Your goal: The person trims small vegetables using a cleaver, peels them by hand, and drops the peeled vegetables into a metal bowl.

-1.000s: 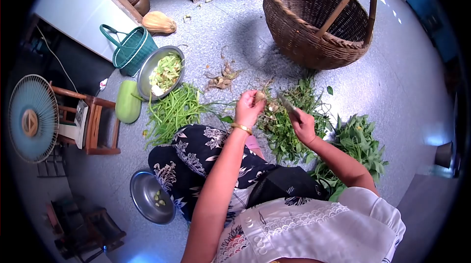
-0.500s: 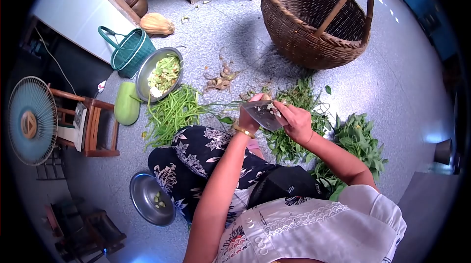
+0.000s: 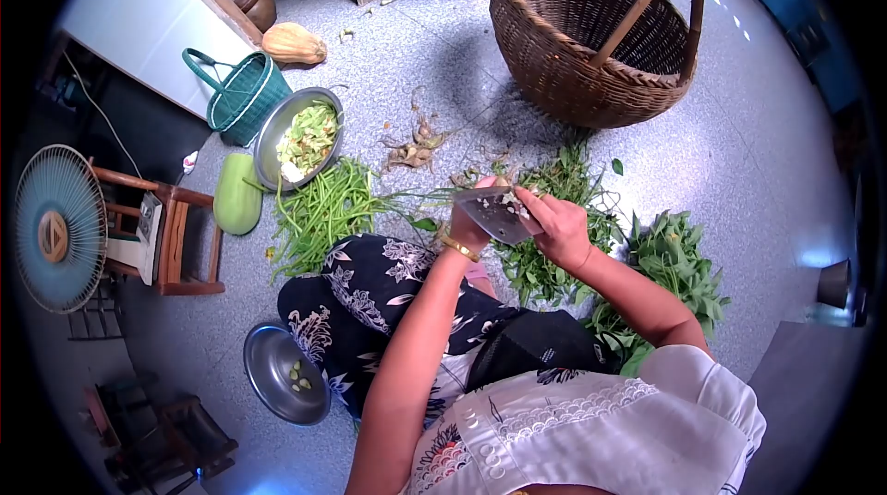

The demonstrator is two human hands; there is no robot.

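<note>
A broad cleaver (image 3: 494, 214) is in my right hand (image 3: 562, 229), whose fingers are closed at the handle end. Small pale bits cling to the blade. Behind the blade, my left hand (image 3: 469, 235), below a gold bracelet, is curled closed. A small brownish roundish piece shows at its fingertips, but the blade hides most of it and I cannot name it. Beneath and beside the hands lie loose green leafy stems (image 3: 540, 269). Brown roots or peelings (image 3: 416, 149) are on the floor beyond them.
A large wicker basket (image 3: 564, 89) stands ahead on the right. To the left are long green beans (image 3: 323, 209), a metal bowl (image 3: 261, 149) of cut vegetables, a green gourd (image 3: 238, 198), a teal basket (image 3: 231, 116) and a fan (image 3: 57, 259). Another bowl (image 3: 268, 393) sits by my leg.
The cleaver's blade has tilted very slightly while staying in my right hand. Both hands keep nearly the same place; the rest of the scene shows no visible change.
</note>
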